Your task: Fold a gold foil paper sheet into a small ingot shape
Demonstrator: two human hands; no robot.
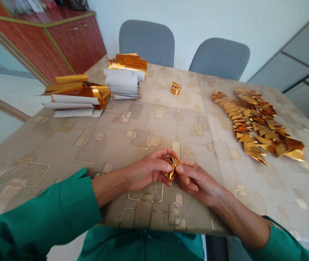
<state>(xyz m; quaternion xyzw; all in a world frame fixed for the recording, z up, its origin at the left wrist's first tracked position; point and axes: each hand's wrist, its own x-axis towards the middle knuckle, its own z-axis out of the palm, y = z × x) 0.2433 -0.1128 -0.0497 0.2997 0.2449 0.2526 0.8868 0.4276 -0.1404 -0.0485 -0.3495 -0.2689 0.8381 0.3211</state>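
As I watch from afar, paper-and-foil stacks (75,98) sit left on the table (21,152); my left hand (149,170) and right hand (200,185) grasp a folded gold foil (172,168) between their fingertips, over the near part; a small foil fold (176,88) lies beyond, and a folded foil chain (254,123) lies right.

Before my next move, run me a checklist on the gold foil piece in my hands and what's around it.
1. Grip: ok. The left hand and right hand both pinch the gold foil piece at the fingertips.
2. Folds on that piece: cannot tell, the fingers cover much of it.
3. Spare paper: ok. A stack of gold-backed sheets and a second stack sit far left on the table.
4. Row of folded gold units: ok, apart from the hands, to the right.
5. Small folded gold piece: ok, alone near the far edge.
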